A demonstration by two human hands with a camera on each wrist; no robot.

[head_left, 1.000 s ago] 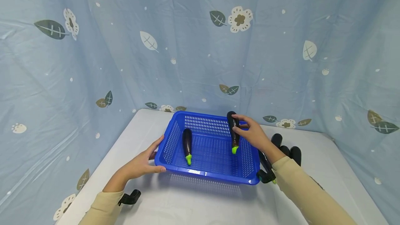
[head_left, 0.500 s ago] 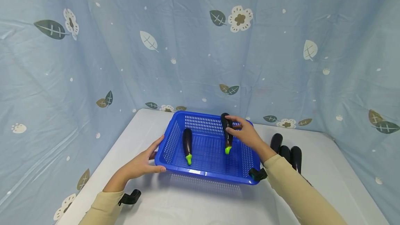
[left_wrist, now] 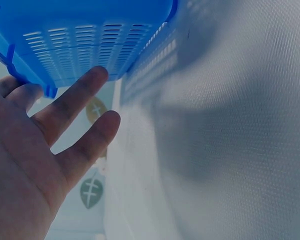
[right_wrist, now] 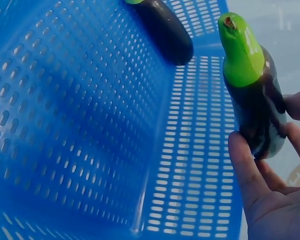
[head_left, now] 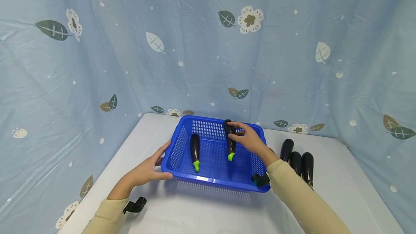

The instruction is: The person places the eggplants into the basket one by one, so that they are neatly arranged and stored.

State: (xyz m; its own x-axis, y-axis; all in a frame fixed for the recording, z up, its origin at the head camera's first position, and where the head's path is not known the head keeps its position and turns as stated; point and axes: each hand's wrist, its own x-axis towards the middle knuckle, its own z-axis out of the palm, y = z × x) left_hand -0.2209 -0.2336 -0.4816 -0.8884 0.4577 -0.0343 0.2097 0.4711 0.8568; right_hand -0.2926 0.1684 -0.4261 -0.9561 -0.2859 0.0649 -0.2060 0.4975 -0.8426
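Observation:
In the head view a blue plastic basket (head_left: 212, 181) stands on the white table, with one eggplant (head_left: 194, 149) lying inside at its left. My right hand (head_left: 247, 139) pinches a second eggplant (head_left: 229, 136) between thumb and fingers. That eggplant hangs over the basket near its back wall, dark body away and green cap toward me. The right wrist view shows the fingertips around its dark body (right_wrist: 257, 107). My left hand (head_left: 147, 169) rests at the basket's left corner, fingers spread and fairly straight. In the left wrist view two fingers (left_wrist: 87, 142) extend below the slotted wall.
Several more eggplants (head_left: 307, 167) lie on the white table (head_left: 338, 183) to the basket's right, partly behind the right forearm. A blue curtain (head_left: 201, 46) printed with leaves and flowers closes off the back and sides. Each wrist wears a black camera mount (head_left: 134, 205).
My right hand has carried the pinched eggplant leftward and slightly lower over the basket. More of the eggplants at the right now show. The left hand and basket have stayed still.

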